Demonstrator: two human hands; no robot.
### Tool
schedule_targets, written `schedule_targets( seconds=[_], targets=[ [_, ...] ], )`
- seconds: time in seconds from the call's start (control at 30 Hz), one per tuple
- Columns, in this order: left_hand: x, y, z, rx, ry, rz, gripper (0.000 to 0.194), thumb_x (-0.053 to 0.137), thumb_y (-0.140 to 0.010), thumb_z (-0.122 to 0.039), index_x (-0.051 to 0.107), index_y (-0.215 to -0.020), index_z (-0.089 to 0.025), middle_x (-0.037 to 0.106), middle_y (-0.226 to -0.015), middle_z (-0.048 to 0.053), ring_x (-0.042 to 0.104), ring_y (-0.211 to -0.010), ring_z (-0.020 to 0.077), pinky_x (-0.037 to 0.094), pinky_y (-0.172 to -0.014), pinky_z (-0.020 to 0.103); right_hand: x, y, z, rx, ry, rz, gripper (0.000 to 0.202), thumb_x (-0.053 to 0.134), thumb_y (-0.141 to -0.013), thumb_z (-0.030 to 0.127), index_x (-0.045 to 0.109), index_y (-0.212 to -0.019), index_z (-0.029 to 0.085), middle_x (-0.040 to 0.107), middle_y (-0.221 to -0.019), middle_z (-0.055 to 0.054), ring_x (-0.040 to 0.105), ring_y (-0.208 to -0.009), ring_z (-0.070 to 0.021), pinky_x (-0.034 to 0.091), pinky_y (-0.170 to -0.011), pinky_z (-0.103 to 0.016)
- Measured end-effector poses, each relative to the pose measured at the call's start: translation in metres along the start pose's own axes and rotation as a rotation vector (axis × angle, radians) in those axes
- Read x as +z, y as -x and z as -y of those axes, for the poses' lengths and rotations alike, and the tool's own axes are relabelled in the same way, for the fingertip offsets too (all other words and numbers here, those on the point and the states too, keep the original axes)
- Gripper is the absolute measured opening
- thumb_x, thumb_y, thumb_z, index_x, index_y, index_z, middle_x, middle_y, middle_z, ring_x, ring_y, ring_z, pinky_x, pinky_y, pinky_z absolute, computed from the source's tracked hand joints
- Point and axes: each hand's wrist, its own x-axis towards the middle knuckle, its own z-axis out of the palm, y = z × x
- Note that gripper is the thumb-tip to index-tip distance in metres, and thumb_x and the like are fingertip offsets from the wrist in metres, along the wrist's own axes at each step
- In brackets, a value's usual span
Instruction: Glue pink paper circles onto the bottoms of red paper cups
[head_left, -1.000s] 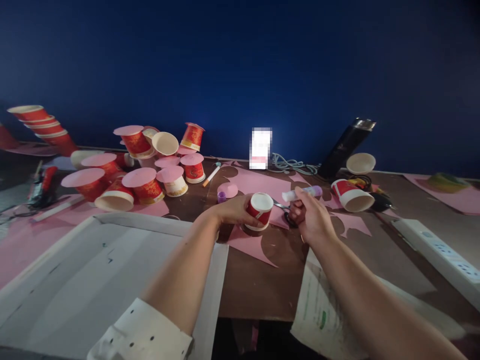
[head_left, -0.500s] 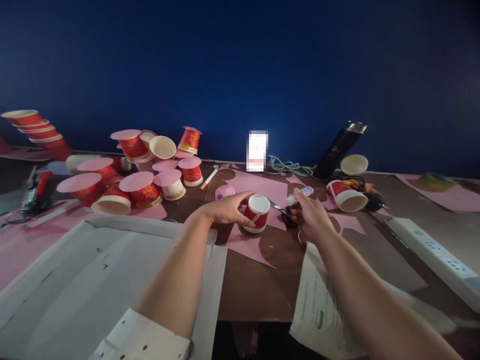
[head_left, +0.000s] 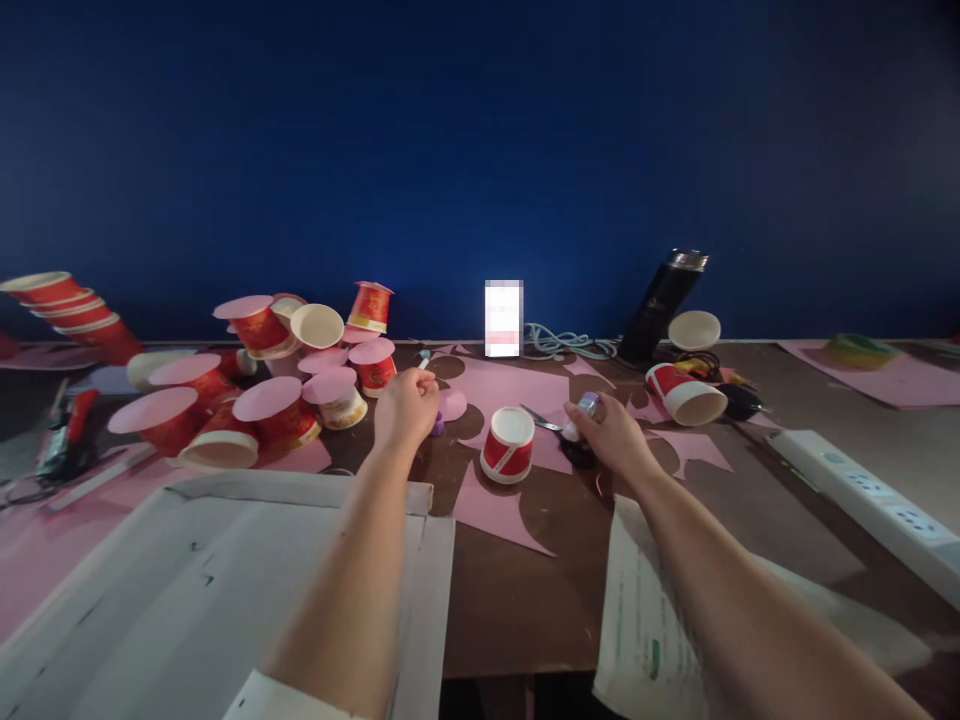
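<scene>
A red paper cup (head_left: 508, 447) stands upside down at the middle of the table, with white glue-like colour on its base; neither hand touches it. My left hand (head_left: 407, 402), left of the cup, has its fingers curled round a thin white stick-like thing (head_left: 424, 364). To the right of the cup, my right hand (head_left: 609, 430) is closed on a glue stick (head_left: 581, 412) with a purple end. Scissors (head_left: 545, 418) lie beside it, their handles partly under the hand. A pink paper disc (head_left: 452, 404) and a purple cap (head_left: 438, 424) lie between my left hand and the cup.
Several red cups with pink discs (head_left: 271, 396) cluster at the left, behind a white box lid (head_left: 225, 590). Cut pink paper (head_left: 517, 385) covers the middle. A black flask (head_left: 660, 310), a tipped cup (head_left: 686, 393) and a power strip (head_left: 870, 490) are at the right.
My left hand has let go of the cup and moved left and up to the thin white stick. My right hand still holds the glue stick, now tilted more upright. The view has shifted slightly.
</scene>
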Motion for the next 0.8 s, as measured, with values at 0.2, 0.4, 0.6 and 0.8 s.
schedule_targets(
  seconds=[0.2, 0.4, 0.6, 0.8],
  targets=[
    [0.017, 0.007, 0.002, 0.003, -0.255, 0.159, 0.063, 0.061, -0.076, -0.048, 0.052, -0.128, -0.014, 0.059, -0.127, 0.017, 0.051, -0.119, 0.0339, 0.040, -0.098, 0.043, 0.001, 0.001, -0.004, 0.004, 0.019, 0.034, 0.051, 0.051, -0.080, 0.061, 0.057, -0.106, 0.018, 0.068, -0.096, -0.012, 0.064, -0.080, -0.0246, 0.040, -0.065, -0.030],
    [0.026, 0.011, 0.001, -0.033, -0.294, 0.231, 0.069, 0.057, -0.076, -0.054, 0.046, -0.134, -0.018, 0.054, -0.133, 0.018, 0.045, -0.126, 0.0369, 0.038, -0.098, 0.047, 0.000, 0.003, -0.003, 0.020, 0.020, 0.030, 0.052, 0.052, -0.080, 0.059, 0.056, -0.110, 0.017, 0.067, -0.100, -0.013, 0.063, -0.089, -0.0265, 0.041, -0.070, -0.031],
    [0.028, 0.012, 0.002, -0.018, -0.282, 0.254, 0.075, 0.055, -0.075, -0.057, 0.042, -0.136, -0.016, 0.048, -0.137, 0.022, 0.042, -0.128, 0.0415, 0.035, -0.100, 0.051, -0.002, 0.005, 0.001, 0.010, -0.025, 0.017, 0.039, 0.056, -0.077, 0.054, 0.059, -0.095, 0.019, 0.067, -0.081, -0.008, 0.062, -0.073, -0.0227, 0.039, -0.063, -0.028],
    [0.014, 0.003, 0.007, -0.066, -0.172, 0.237, 0.074, 0.058, -0.074, -0.057, 0.045, -0.132, -0.011, 0.055, -0.130, 0.023, 0.052, -0.120, 0.0344, 0.039, -0.097, 0.043, -0.004, 0.006, 0.003, 0.006, -0.097, -0.004, 0.039, 0.056, -0.078, 0.054, 0.058, -0.096, 0.020, 0.068, -0.088, -0.009, 0.062, -0.078, -0.0232, 0.041, -0.066, -0.029]
  ],
)
